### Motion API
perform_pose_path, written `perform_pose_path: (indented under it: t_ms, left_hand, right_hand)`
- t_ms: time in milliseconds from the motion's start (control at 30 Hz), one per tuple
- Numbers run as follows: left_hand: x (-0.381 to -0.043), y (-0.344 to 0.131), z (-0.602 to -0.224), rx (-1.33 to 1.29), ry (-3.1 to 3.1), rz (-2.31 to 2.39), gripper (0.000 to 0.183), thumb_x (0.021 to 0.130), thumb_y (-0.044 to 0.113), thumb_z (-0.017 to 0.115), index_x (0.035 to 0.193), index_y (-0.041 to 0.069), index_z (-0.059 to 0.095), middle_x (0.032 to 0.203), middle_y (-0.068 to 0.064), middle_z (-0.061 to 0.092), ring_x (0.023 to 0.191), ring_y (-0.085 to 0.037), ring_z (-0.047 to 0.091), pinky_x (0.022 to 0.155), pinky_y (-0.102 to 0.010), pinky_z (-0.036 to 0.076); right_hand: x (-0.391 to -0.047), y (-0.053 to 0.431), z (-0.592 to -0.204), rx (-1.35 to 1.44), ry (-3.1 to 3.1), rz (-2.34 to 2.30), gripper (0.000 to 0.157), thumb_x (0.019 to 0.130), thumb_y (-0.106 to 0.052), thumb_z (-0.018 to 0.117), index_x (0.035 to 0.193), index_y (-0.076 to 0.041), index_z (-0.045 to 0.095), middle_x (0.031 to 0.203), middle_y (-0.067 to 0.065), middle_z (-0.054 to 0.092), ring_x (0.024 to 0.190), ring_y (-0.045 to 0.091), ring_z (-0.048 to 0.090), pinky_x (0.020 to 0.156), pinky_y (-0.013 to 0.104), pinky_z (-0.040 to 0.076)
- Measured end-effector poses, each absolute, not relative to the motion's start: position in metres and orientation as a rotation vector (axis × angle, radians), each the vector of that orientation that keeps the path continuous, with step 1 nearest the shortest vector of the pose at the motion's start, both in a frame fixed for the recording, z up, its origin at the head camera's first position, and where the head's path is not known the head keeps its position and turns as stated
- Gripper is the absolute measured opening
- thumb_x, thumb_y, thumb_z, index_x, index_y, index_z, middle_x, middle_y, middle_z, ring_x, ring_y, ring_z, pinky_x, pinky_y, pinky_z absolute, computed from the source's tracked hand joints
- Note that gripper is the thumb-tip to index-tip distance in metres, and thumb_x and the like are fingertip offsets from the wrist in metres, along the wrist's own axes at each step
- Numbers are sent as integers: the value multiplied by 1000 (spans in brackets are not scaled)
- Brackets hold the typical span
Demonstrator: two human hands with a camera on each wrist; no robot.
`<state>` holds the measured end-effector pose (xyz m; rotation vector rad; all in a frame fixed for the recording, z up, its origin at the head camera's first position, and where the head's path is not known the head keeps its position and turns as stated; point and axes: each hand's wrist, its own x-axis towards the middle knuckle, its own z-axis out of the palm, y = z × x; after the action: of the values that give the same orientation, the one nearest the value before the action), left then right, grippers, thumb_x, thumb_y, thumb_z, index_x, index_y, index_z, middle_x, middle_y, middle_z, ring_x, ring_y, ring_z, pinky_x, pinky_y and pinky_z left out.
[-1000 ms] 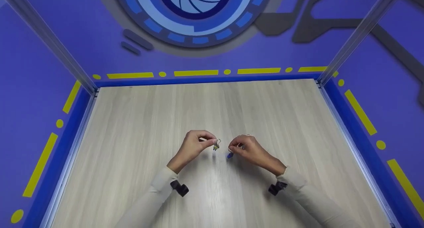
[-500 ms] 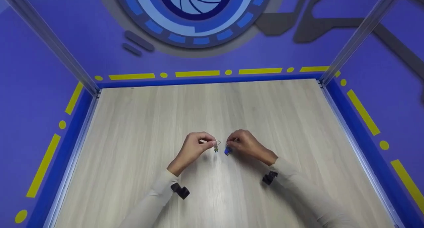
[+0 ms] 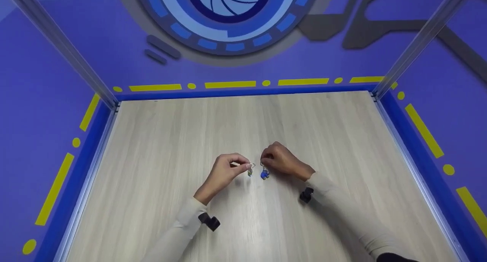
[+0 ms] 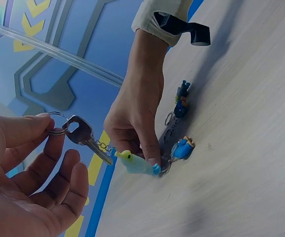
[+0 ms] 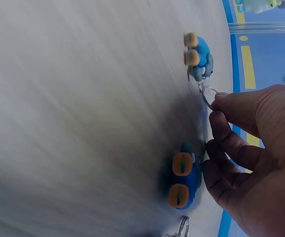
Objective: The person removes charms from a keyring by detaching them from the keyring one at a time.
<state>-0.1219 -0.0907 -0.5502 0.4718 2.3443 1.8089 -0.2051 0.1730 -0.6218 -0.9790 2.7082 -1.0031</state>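
Observation:
My left hand (image 3: 226, 174) pinches a split key ring (image 4: 57, 129) between thumb and fingertips. From that ring hang a metal key (image 4: 87, 137) and, by a short chain, a pale green figurine (image 4: 138, 163) with a yellow head. Just right of it, my right hand (image 3: 283, 159) pinches another ring (image 5: 207, 98), which carries a blue figurine (image 5: 201, 53) with orange feet. Under the right palm, a second blue figurine (image 5: 184, 178) lies on the tabletop, with its own rings (image 5: 182, 227); in the head view the right hand hides it.
The hands work mid-front on a pale wood tabletop (image 3: 171, 128). Blue printed panels (image 3: 236, 71) wall it at the back and both sides, with metal posts (image 3: 414, 45) at the corners. Each wrist wears a small black camera mount (image 3: 209, 221).
My right hand has moved toward the back of the table, and more of the blue figurine shows below its fingers. The left hand has hardly moved; the head view has shifted slightly.

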Motion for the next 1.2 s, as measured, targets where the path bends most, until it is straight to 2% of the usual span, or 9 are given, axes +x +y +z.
perform_pose_path:
  t_ms: [100,367,567,767,1000,1200]
  left_hand:
    - [-123,-89,-550,472,2335,1812,5,102,11,80,101,8,84,98,-2,81,94,-18,74,89,-35,59]
    - [-122,-85,-548,464,2316,1811,6,102,11,80,102,6,84,100,-1,81,99,-33,76,89,-33,59]
    - [-123,-82,-549,472,2332,1794,7,102,9,79,103,3,83,99,-4,81,96,-27,75,88,-33,59]
    - [-124,-79,-547,491,2335,1789,6,102,10,80,102,5,84,100,-4,81,94,-19,75,86,-32,59]
    - [-124,-78,-547,508,2315,1805,8,102,9,79,103,2,83,100,-6,82,93,-21,76,85,-28,58]
    - [-123,-77,-548,513,2325,1798,9,102,12,80,103,5,84,100,-3,81,94,-21,75,87,-29,58]
  right_hand:
    - [-208,176,-622,-968,2709,-1018,5,98,-5,80,96,-8,84,90,1,78,90,20,61,86,44,49]
    - [-207,194,-617,-886,2737,-1018,5,99,-8,80,99,-7,84,94,3,79,95,24,63,91,47,50]
    - [-202,210,-611,-865,2766,-1049,6,99,-7,80,102,-4,84,97,6,79,99,28,65,94,50,51]
    - [-195,226,-608,-872,2785,-1082,6,97,-6,82,101,-2,84,96,8,80,98,30,64,92,50,51]
    - [-186,235,-609,-887,2785,-1107,6,97,-7,82,99,-1,83,95,7,80,96,30,65,92,51,50]
    - [-175,234,-609,-887,2811,-1104,5,97,-5,82,99,0,83,94,7,79,94,29,65,90,50,51]
